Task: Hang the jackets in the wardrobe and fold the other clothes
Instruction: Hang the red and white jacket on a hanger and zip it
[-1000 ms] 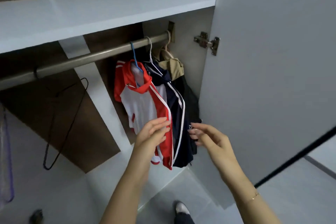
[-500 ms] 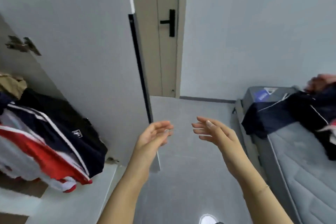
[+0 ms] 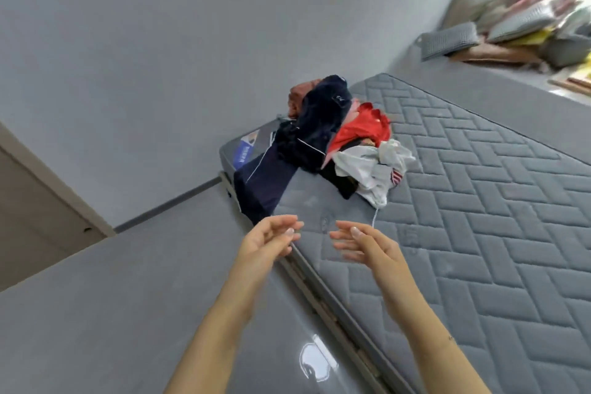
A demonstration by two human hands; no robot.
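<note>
Both hands, left hand (image 3: 267, 241) and right hand (image 3: 364, 245), reach empty and relaxed toward the clothes pile (image 3: 332, 144) at frame centre

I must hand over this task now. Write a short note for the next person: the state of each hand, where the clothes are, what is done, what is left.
Left hand: open, holds nothing, raised over the near edge of the mattress.
Right hand: open, holds nothing, raised over the mattress.
Clothes: a loose pile lies at the far corner of the mattress, with a dark navy garment, a red one and a white one; the navy one hangs over the mattress edge.
Done: nothing in this view is folded; the wardrobe is out of view.
Left: sort the pile, hang any jackets, fold the others.
</note>
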